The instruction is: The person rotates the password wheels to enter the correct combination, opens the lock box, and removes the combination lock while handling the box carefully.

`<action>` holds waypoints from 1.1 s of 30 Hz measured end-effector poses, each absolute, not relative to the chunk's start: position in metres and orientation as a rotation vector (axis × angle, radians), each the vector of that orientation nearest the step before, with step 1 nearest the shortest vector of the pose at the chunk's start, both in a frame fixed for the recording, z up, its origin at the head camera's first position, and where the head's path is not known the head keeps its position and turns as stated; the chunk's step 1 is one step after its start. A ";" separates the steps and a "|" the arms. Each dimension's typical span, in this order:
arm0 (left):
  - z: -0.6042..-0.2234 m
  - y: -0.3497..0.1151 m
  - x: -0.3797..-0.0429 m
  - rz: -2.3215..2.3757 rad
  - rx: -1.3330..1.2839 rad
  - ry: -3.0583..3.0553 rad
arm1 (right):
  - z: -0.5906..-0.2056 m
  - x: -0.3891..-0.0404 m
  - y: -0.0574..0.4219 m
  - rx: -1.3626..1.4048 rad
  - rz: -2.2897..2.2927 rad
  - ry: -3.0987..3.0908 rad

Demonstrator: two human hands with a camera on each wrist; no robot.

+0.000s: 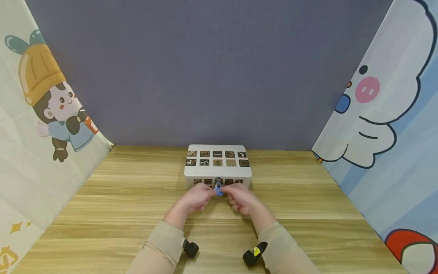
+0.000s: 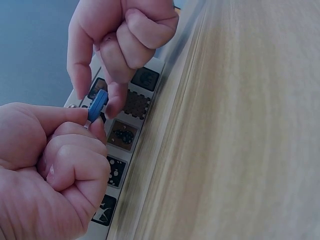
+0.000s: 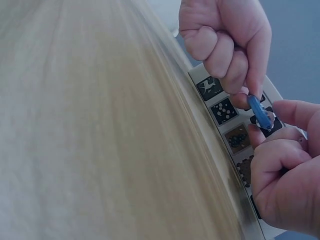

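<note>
A small blue padlock (image 1: pixel 218 190) is at the front of a white box (image 1: pixel 217 171), just below its metal clasp (image 1: pixel 218 180). Whether its shackle passes through the clasp cannot be made out. My left hand (image 1: pixel 198 196) pinches the padlock between thumb and forefinger, clearest in the left wrist view, where the blue body (image 2: pixel 97 105) sticks out past the fingertips. From the other side, my right hand (image 1: pixel 242 198) has its thumb and forefinger on either side of the padlock (image 3: pixel 260 113); whether they touch it is unclear. Its other fingers are curled in.
The box stands on a wood-grain table (image 1: pixel 154 171), near a grey back panel (image 1: pixel 212 76). Cartoon-printed sheets (image 1: pixel 20 125) hang along the sides. Each sleeve has a dark wrist device (image 1: pixel 191 249) strapped near its cuff.
</note>
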State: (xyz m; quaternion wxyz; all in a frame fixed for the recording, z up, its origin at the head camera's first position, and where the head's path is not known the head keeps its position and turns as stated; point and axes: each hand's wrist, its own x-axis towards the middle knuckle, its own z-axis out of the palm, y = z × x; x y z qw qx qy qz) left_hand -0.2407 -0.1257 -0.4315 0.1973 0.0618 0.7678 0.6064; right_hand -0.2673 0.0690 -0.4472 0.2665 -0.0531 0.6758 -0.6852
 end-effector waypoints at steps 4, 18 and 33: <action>-0.432 -0.126 -0.241 1.698 0.176 2.152 | -0.448 -0.268 0.067 -0.142 -1.853 1.820; -0.433 -0.126 -0.242 1.704 0.170 2.139 | -0.450 -0.268 0.062 -0.147 -1.863 1.813; -0.434 -0.126 -0.244 1.698 0.162 2.145 | -0.454 -0.268 0.055 -0.127 -1.833 1.854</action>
